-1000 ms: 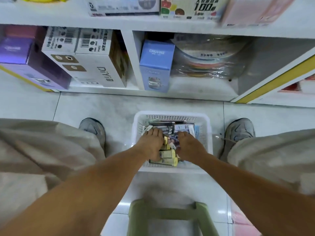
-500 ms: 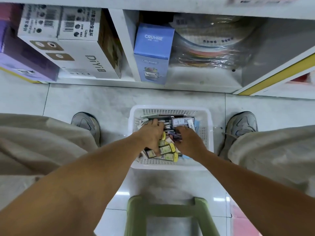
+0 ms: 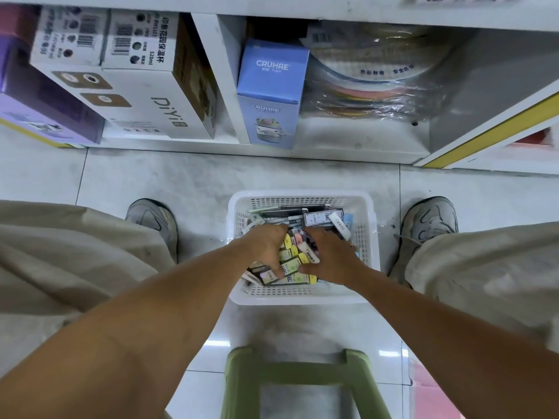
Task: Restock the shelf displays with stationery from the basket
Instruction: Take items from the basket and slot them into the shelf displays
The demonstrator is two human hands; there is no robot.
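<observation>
A white plastic basket (image 3: 302, 197) stands on the floor between my feet, filled with pens, erasers and small stationery packs. My left hand (image 3: 263, 245) and my right hand (image 3: 331, 257) are both down inside it. They clasp a bunch of small yellow and pink packs (image 3: 294, 259) from either side, fingers curled over it and thumbs at its near edge. A black-labelled box (image 3: 320, 219) and a white eraser (image 3: 340, 225) lie loose at the far right of the basket. The packs under my palms are hidden.
The bottom shelf ahead holds a white DiYi box (image 3: 157, 98), a purple box (image 3: 42, 107), a blue CRUHRE box (image 3: 270, 95) and a plastic-wrapped stack of coloured discs (image 3: 372, 83). A green stool (image 3: 299, 379) stands just below me. My shoes (image 3: 154, 219) (image 3: 432, 220) flank the basket.
Both hands have slid toward the near side of the basket and closed in on the yellow and pink packs. The view has tilted down, so the shelf sits higher in frame.
</observation>
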